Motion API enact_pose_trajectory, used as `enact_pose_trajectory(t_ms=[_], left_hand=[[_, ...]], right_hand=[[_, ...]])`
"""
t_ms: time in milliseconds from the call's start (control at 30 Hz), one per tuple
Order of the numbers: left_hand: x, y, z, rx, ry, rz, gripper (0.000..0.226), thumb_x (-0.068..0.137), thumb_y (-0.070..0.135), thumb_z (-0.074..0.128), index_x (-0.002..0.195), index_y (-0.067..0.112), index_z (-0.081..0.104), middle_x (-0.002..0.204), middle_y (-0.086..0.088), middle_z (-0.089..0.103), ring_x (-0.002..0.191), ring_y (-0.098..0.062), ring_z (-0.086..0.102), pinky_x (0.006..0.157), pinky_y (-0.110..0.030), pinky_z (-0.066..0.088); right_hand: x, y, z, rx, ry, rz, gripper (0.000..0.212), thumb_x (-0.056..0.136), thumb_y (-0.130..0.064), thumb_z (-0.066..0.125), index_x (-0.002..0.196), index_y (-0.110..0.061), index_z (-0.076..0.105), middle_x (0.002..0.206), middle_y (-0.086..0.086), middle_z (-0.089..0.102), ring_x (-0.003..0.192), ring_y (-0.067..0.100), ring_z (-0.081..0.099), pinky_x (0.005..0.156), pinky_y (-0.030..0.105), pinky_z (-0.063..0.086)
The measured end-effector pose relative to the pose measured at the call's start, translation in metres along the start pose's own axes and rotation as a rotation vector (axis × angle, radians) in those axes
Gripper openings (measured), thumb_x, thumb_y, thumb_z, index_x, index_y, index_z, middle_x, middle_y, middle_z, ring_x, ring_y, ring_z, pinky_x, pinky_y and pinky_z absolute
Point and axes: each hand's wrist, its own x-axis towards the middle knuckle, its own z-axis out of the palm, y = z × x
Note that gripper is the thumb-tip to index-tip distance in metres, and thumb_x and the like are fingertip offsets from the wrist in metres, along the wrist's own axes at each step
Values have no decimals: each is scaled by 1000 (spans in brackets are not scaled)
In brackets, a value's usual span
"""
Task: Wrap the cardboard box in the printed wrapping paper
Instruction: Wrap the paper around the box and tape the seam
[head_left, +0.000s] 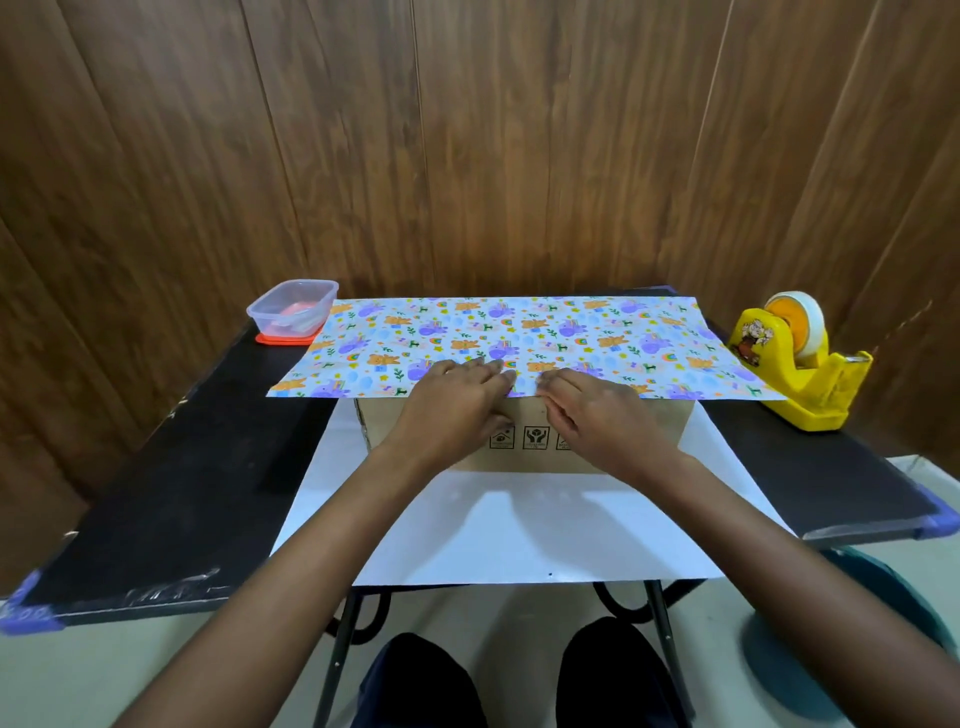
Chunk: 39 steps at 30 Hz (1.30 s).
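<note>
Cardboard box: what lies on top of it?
The printed wrapping paper covers its top; the left hand and right hand touch it at the near edge. Its top face is hidden.

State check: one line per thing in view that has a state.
cardboard box: on the table, top under paper, near side bare.
printed wrapping paper: print up over the box top; white underside flat in front.
left hand: fingers flat, pressing paper at the box's near top edge.
right hand: fingertips on that edge; press or pinch unclear.
tape dispenser: upright, roll loaded, untouched.
plastic container: open, standing on its orange lid.
</note>
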Motion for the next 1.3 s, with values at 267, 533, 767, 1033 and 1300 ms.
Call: enact_pose_trajectory(t_ms=[267, 533, 767, 1033, 1300], left_hand=[[-3, 2, 7, 34, -24, -14, 55, 90, 30, 58, 139, 12, 43, 144, -13, 42, 132, -31, 41, 104, -42, 33], [-8, 14, 21, 239, 94, 21, 96, 50, 49, 85, 130, 8, 50, 116, -12, 63, 101, -33, 63, 77, -43, 51], [3, 45, 37, 331, 205, 74, 115, 49, 63, 78, 140, 15, 26, 129, -11, 54, 113, -31, 56, 88, -49, 46], [15, 48, 50, 366, 251, 73, 112, 49, 65, 78, 137, 15, 29, 122, -9, 59, 106, -28, 58, 85, -45, 47], [26, 33, 58, 379, 257, 39, 107, 49, 65, 78, 132, 12, 33, 122, -8, 59, 106, -26, 57, 85, -44, 46]], right_hand=[[-44, -33, -5, 131, 98, 85, 24, 84, -21, 48, 88, -6, 66, 88, 6, 63, 86, 19, 49, 69, 31, 46], [-88, -58, -9, 15, -874, 86, 87, 87, -46, 57, 151, -12, 9, 159, 10, -3, 147, 24, -1, 118, 35, 4], [-104, -50, 16, -114, -517, -52, 61, 39, -48, 89, 90, -17, 78, 99, 2, 74, 86, 16, 72, 63, 25, 56], [-102, -47, 9, -55, -284, -117, 30, 73, -29, 48, 76, -22, 78, 88, -5, 75, 80, 13, 72, 53, 19, 54], [-105, -44, 12, 11, -340, -98, 35, 48, -24, 87, 82, -21, 77, 93, -3, 75, 85, 16, 72, 57, 23, 57]])
